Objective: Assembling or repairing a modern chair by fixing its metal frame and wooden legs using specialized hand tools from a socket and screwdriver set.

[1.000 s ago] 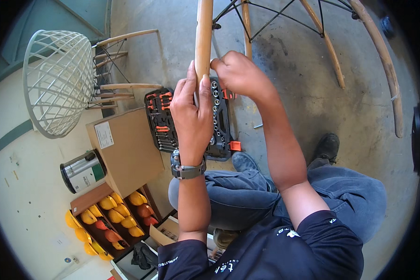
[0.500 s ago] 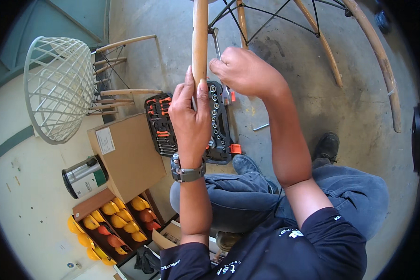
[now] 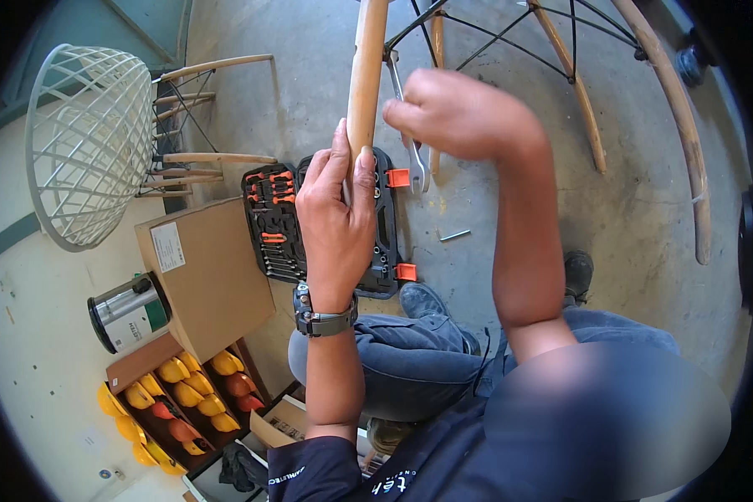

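Nearest us, at the lower edge, we see a dark shirt (image 3: 326, 460) and, on the left wrist, a grey wristwatch (image 3: 322, 323). Beyond it, the left hand (image 3: 336, 205) has its grip closed around the lower end of a wooden leg (image 3: 364, 88), the thumb along one side and the fingers along the other. To its right, the right hand (image 3: 460, 117), a little blurred, has its grip curled closed over the middle of a metal wrench (image 3: 417, 159). We see the wrench's far end against the joint where black metal rods (image 3: 414, 31) meet the leg; its near end sticks out below the fist.

Lower down, an open black tool case (image 3: 381, 285) lies on the concrete floor (image 3: 498, 209), partly behind the left hand, with a short metal rod (image 3: 455, 235) to its right. Off to the left we see a cardboard box (image 3: 213, 280), yellow and orange helmets (image 3: 197, 382) on a shelf, and a white lattice-backed chair (image 3: 84, 151).
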`<state>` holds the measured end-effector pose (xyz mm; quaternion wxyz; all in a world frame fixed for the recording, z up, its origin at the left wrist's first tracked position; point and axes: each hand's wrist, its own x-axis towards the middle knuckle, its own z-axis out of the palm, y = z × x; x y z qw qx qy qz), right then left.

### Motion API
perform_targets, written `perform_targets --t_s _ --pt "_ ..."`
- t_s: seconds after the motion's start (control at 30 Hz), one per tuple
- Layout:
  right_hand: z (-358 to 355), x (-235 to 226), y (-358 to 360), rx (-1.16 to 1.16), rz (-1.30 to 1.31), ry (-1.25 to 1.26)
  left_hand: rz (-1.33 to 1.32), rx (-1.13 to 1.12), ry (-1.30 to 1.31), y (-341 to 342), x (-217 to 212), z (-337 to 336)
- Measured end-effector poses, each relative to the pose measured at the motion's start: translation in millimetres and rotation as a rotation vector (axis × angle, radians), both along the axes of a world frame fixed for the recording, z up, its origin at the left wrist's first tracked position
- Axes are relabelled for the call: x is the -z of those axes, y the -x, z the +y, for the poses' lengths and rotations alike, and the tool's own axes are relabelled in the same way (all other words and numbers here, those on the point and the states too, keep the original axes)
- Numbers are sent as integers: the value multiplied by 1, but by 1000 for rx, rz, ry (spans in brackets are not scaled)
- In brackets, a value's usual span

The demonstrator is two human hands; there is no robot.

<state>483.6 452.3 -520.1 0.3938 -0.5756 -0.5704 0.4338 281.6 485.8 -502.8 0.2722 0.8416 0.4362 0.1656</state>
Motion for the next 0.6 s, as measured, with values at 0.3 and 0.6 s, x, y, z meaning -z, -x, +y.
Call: perform_targets --t_s 0.3,0.6 --pt "89 124 85 732 -2 -137 -13 3 -13 -6 1 -5" --pt "121 165 72 1218 290 -299 -56 -22 24 0 5 -2"
